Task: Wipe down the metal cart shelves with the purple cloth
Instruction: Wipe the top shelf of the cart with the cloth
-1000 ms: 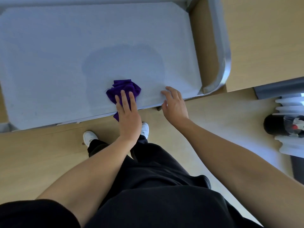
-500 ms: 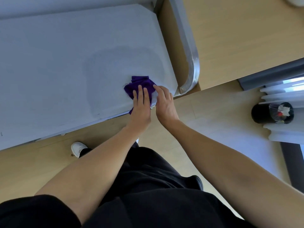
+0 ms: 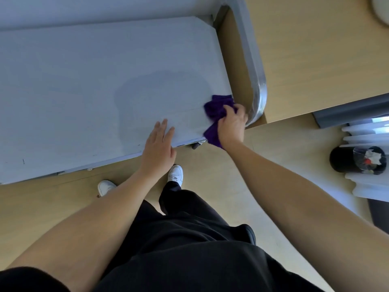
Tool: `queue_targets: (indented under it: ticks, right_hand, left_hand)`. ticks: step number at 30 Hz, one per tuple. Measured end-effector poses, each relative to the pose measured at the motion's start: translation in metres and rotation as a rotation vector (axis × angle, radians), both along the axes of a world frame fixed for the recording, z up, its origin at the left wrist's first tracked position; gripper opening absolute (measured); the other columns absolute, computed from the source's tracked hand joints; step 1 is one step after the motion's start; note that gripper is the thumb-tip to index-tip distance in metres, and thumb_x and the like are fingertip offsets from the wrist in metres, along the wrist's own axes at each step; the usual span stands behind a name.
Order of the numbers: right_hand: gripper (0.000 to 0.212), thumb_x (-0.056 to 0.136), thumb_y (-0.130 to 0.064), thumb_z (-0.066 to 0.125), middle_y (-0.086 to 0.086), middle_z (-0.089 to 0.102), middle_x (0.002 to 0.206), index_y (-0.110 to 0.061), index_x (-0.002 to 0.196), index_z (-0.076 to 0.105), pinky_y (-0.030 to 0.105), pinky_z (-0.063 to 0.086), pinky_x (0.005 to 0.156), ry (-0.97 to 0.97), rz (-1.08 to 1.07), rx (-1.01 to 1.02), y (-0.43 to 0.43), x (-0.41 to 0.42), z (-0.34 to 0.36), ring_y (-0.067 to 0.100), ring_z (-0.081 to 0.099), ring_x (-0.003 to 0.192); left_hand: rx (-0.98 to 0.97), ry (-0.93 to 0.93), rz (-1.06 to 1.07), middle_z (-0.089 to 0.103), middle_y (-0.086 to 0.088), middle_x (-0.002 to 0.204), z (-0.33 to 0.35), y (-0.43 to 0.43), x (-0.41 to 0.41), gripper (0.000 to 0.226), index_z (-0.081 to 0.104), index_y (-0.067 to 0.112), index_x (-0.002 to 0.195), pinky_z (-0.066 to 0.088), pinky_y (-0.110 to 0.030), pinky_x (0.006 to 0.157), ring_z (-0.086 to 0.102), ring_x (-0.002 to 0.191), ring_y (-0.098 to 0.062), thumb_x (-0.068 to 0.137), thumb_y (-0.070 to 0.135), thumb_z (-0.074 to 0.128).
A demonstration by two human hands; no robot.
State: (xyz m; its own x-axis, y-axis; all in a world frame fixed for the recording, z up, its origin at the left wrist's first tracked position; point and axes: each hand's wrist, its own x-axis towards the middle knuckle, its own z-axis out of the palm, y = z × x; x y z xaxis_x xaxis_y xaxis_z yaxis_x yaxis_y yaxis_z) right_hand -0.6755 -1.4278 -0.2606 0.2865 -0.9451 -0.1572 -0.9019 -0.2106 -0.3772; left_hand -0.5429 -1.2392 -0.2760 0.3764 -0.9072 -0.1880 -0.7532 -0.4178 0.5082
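The metal cart's top shelf (image 3: 84,85) fills the upper left, pale grey with a darker damp patch in its middle. A bunched purple cloth (image 3: 217,108) lies at the shelf's near right corner, one end hanging over the front edge. My right hand (image 3: 231,123) grips the cloth there, fingers curled round it, close to the cart's curved metal handle (image 3: 257,98). My left hand (image 3: 159,144) rests flat on the shelf's front edge, fingers straight, well left of the cloth.
A cart caster (image 3: 195,146) shows under the front edge. A black bin (image 3: 355,159) with rubbish stands on the floor at right, beside white curtain folds (image 3: 366,135). A wooden surface (image 3: 315,49) lies beyond the handle. My legs and white shoes (image 3: 175,172) stand below the cart.
The cloth passed from my left hand to my right hand and moved right to the shelf's corner. My left hand let go and now rests flat on the front edge.
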Motion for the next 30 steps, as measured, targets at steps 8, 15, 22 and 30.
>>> queue_targets:
  ticks: [8,15,22,30]
  right_hand:
    - [0.055,0.1,-0.02,0.039,0.014,0.008,0.162,-0.01,0.152,0.025,0.047,0.014,0.12,0.029,0.073,0.003,0.017,-0.001,-0.022,0.036,0.009,0.148]
    - [0.053,0.099,-0.014,0.037,0.006,0.016,0.162,-0.011,0.151,0.029,0.041,0.019,0.119,0.013,-0.075,-0.063,0.054,0.049,-0.028,0.029,0.018,0.147]
    - [0.053,0.099,-0.011,0.039,-0.001,0.015,0.162,-0.014,0.151,0.03,0.039,0.023,0.117,0.012,-0.069,-0.057,0.124,0.126,-0.029,0.025,0.022,0.145]
    - [0.056,0.096,-0.007,0.042,0.001,0.017,0.162,-0.012,0.151,0.031,0.039,0.023,0.117,-0.016,0.114,-0.021,0.224,0.223,-0.027,0.026,0.02,0.146]
  left_hand:
    - [0.065,-0.089,-0.037,0.028,-0.016,0.155,-0.004,0.046,0.031,0.049,0.043,0.004,0.138,0.035,-0.048,0.11,0.024,0.144,-0.033,0.089,0.009,0.049]
    - [0.084,-0.093,0.08,0.03,-0.015,0.155,0.002,0.1,0.078,0.051,0.046,0.004,0.136,0.033,-0.049,0.111,0.025,0.144,-0.032,0.086,0.006,0.051]
    - [0.097,-0.114,0.134,0.032,-0.014,0.154,0.008,0.172,0.148,0.051,0.047,0.004,0.137,0.034,-0.05,0.111,0.027,0.143,-0.031,0.086,0.003,0.054]
    - [0.139,-0.154,0.176,0.035,-0.016,0.151,0.01,0.239,0.211,0.051,0.047,0.001,0.136,0.036,-0.049,0.11,0.029,0.142,-0.032,0.086,0.004,0.055]
